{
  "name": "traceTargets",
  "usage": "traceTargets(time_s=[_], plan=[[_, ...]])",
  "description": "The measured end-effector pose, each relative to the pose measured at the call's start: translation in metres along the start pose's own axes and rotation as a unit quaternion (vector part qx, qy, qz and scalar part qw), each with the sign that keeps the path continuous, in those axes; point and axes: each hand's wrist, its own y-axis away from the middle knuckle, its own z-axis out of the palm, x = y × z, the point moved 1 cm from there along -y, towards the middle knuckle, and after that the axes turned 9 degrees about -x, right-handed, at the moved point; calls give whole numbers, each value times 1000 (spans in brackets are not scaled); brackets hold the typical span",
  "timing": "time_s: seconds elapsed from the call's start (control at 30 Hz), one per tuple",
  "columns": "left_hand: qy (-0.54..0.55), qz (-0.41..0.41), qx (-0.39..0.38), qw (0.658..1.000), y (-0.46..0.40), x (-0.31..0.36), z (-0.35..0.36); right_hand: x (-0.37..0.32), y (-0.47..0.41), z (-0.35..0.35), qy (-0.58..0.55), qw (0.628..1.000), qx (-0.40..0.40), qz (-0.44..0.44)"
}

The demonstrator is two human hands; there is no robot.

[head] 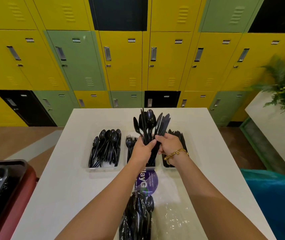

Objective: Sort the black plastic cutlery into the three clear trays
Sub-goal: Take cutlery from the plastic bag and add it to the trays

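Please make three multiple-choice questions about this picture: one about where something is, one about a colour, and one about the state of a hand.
1. Where is the tray of spoons?
A. on the left of the three trays
B. in the middle
C. on the right

2. What colour is the bracelet on the right wrist?
A. silver
B. gold
C. red

3. What is the left hand doing?
A. resting flat on the table
B. hanging idle
C. gripping a mixed bunch of cutlery

Answers:
1. A, because the spoons lie in the left tray, with the forks in the tray beside it.
2. B, because the chain on that wrist is yellow gold.
3. C, because its fingers are curled round the handles, while the right hand pinches pieces of the same bunch.
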Motion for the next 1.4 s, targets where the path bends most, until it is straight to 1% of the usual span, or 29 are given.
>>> traceTargets(time_s=[0.2,0.27,0.43,0.5,0.6,0.67,0.8,0.87,0.97,1.07,1.13,1.2,1.23,1.27,1.3,1.33,1.37,1.4], plan=[[27,-11,6,1000,-7,-1,6,3,-11,-6,-26,1000,1,-11],[30,-12,3,999,-10,-2,7,6,-13,-10,-19,1000,-5,-12],[-7,-35,15,999,-20,-5,11,8,-18,-15,9,1000,-10,-2],[7,-55,14,998,-22,-5,14,8,-22,-17,18,1000,9,9],[29,-85,15,996,-28,-6,15,3,-30,-24,-15,999,27,11],[88,-99,10,991,-32,-7,12,0,-39,-38,-11,998,49,23],[177,-114,-14,977,-30,-7,-2,1,-54,-68,64,991,52,105],[213,-118,-50,969,-27,-8,-5,8,-60,-73,133,977,49,159],[232,-118,-90,961,-24,-10,-6,21,-67,-68,200,958,33,203],[217,-120,-117,962,-24,-10,-6,33,-72,-62,270,940,35,208],[183,-120,-127,967,-24,-11,-7,35,-73,-59,285,934,39,213],[138,-125,-122,975,-26,-12,-8,30,-68,-55,306,925,59,219],[116,-127,-116,978,-26,-13,-8,24,-67,-55,327,918,77,211],[96,-127,-109,981,-28,-15,-7,18,-66,-55,351,913,97,186],[78,-127,-98,984,-29,-16,-6,11,-64,-53,356,917,121,136],[60,-128,-87,986,-31,-18,-5,3,-60,-49,331,929,146,78],[37,-127,-76,988,-33,-20,-4,-6,-53,-43,289,945,153,18],[14,-126,-68,990,-35,-21,-3,-14,-46,-36,247,958,137,-40]])
